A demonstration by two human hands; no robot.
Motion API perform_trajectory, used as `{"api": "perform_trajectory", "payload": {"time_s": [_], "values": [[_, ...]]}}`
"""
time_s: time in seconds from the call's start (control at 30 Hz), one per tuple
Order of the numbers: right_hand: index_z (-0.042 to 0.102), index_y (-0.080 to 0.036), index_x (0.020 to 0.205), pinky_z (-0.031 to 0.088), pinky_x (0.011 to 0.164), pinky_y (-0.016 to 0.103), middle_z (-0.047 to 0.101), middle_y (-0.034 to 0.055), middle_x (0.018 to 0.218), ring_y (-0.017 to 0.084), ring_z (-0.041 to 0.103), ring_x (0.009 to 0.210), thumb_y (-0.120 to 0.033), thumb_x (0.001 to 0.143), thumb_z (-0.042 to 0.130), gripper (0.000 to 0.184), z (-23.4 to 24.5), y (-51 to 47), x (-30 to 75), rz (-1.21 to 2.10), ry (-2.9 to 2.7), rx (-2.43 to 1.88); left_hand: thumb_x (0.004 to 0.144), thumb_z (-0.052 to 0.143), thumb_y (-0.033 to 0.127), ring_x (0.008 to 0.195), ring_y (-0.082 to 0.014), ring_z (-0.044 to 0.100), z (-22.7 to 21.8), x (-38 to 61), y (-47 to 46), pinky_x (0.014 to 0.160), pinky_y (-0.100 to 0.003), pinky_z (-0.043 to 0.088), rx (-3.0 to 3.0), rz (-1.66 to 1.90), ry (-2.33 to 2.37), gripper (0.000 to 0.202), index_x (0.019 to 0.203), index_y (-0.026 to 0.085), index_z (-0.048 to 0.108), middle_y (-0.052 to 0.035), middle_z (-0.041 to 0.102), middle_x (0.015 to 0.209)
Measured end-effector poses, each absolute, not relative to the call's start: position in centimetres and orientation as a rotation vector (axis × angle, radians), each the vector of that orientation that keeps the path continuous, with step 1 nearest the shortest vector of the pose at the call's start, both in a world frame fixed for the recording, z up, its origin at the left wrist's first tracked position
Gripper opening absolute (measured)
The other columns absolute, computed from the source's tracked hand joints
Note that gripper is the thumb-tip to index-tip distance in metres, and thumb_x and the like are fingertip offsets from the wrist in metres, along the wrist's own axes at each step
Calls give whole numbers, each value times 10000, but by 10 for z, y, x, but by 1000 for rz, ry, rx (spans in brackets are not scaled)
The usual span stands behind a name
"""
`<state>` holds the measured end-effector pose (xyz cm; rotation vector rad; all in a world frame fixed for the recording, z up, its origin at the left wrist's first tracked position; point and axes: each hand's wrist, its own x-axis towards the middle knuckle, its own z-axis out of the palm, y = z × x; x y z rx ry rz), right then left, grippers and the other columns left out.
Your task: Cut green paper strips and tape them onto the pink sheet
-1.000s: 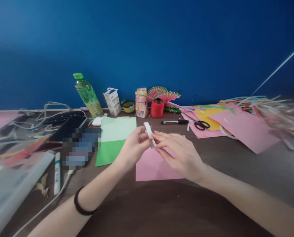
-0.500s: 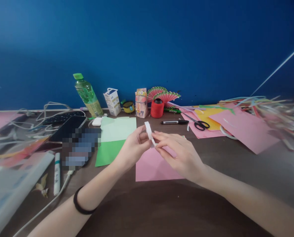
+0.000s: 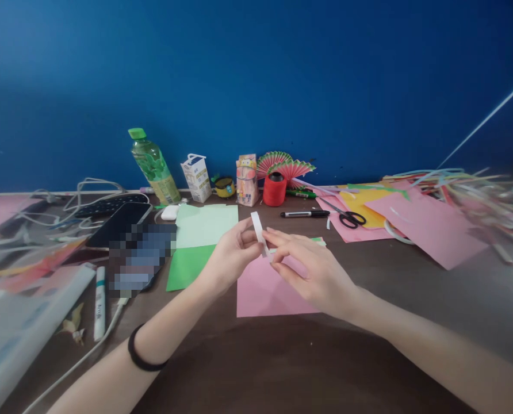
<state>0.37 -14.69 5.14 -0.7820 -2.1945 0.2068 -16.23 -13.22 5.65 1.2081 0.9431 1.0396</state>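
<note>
Above the dark table, my left hand (image 3: 229,259) and my right hand (image 3: 312,269) meet at a small white roll of tape (image 3: 259,230). The left fingers pinch the roll from the left, closed on it. My right fingertips pinch at its lower edge, near a thin pale strip (image 3: 299,246) that runs off to the right. A pink paper sheet (image 3: 265,290) lies flat under both hands. A light green sheet (image 3: 205,225) and a darker green sheet (image 3: 186,267) lie just left of it.
A phone (image 3: 122,224), a white glue stick (image 3: 99,302) and cables (image 3: 84,190) crowd the left. At the back stand a green bottle (image 3: 153,167), small cartons (image 3: 196,177), red thread spool (image 3: 274,188) and paper fans (image 3: 284,165). A black marker (image 3: 303,213), scissors (image 3: 347,216) and coloured paper sheets (image 3: 429,227) lie right.
Both hands stay almost still at the tape roll. The right fingers have shifted slightly and a thin pale strip now shows beside them.
</note>
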Motion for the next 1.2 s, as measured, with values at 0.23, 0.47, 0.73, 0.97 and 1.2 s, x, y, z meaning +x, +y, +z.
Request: {"api": "perform_trajectory", "payload": {"time_s": [0.23,0.47,0.73,0.97,1.2], "values": [[542,-220,790,470,889,381,646,43,1105,203,554,1099,-136,821,496,100,56,-144,8,348,-2078,-838,736,553,164,759,-158,590,55,-162,-134,725,-272,411,1294,996,943,351,1086,157,526,-36,651,801],[548,-215,811,505,756,320,683,20,849,168,644,829,-159,820,517,65,60,-137,14,521,-1948,-859,723,569,164,771,-156,558,54,-157,-140,755,-296,401,1276,854,759,385,1104,170,517,-27,600,768],[529,-205,790,510,704,293,654,18,803,150,631,777,-200,837,511,50,63,-138,15,702,-1871,-864,829,455,215,738,-148,550,65,-154,-148,746,-294,383,1360,782,813,298,1111,161,535,-50,629,814],[552,-200,799,497,667,271,649,3,766,142,626,727,-207,819,533,29,61,-139,14,548,-1896,-912,837,474,253,774,-182,616,60,-150,-149,767,-308,409,1343,829,882,255,1062,155,543,-65,657,823],[554,-206,806,488,655,243,662,-6,763,131,638,720,-180,818,527,40,63,-145,11,462,-1954,-906,825,444,215,817,-172,598,54,-146,-150,785,-309,427,1328,918,996,148,937,160,524,-32,619,841]]}}
